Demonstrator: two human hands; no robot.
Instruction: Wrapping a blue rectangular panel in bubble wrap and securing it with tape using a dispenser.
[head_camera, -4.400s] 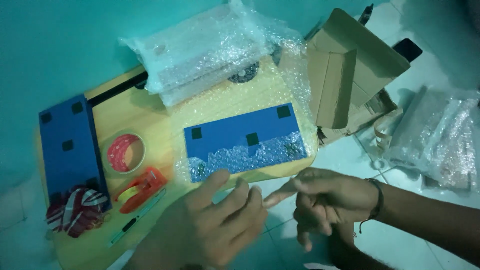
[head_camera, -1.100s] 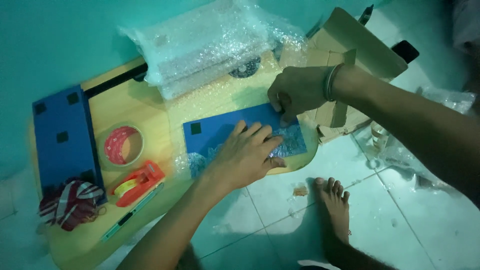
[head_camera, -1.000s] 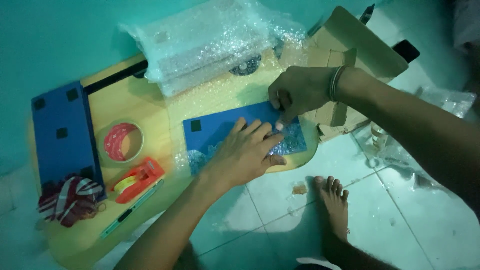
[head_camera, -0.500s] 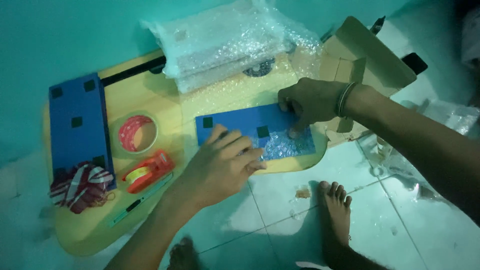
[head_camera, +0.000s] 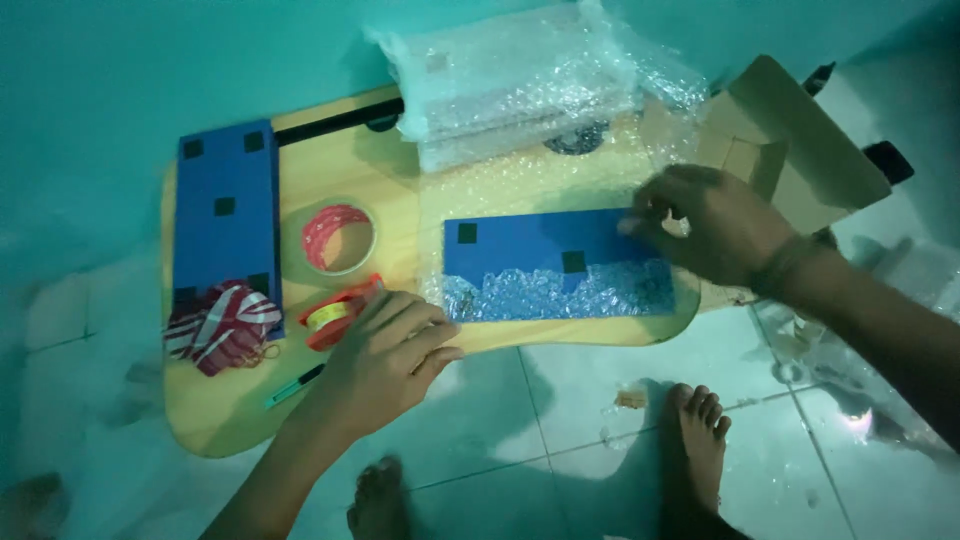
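Head view: bubble wrap (head_camera: 560, 295) veils blue panel (head_camera: 540, 245).

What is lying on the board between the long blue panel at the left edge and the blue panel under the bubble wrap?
In the head view, a roll of tape lies between the long blue panel and the blue panel, with bare wood around it.

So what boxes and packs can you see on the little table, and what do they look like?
Blue flat pack: table middle, long rectangle with small black squares, lower half under bubble wrap, right hand on its end.
Second blue flat pack: left end, same squares, unwrapped.
Bubble-wrapped bundle: back edge, clear and lumpy.
Cardboard box: right, brown, open.
Left hand: by the orange tape dispenser.
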